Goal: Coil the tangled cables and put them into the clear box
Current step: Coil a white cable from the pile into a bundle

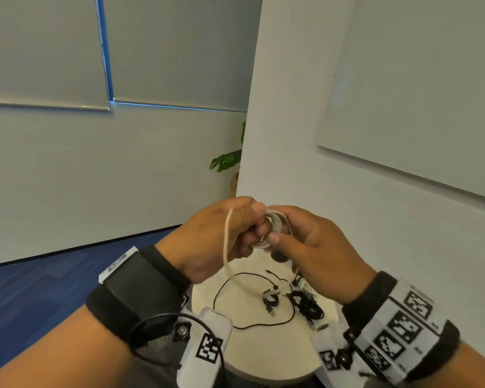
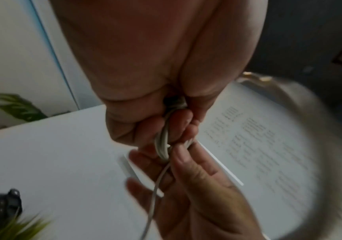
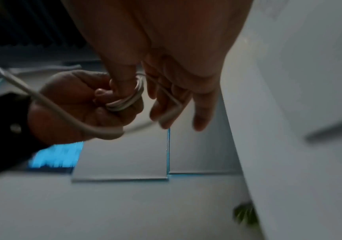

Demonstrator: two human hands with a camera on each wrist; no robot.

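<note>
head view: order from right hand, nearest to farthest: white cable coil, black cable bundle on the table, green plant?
1. white cable coil: pinched in the right hand, at its fingertips.
2. black cable bundle: on the round table, below the hand.
3. green plant: behind the wall corner, up and left.

The clear box shows in no view. The left hand (image 1: 221, 236) and right hand (image 1: 305, 247) cover much of the white cable (image 1: 272, 231). Motion blur smears its loose end in the left wrist view. Wrists hide the bench (image 1: 263, 345) edges.
</note>
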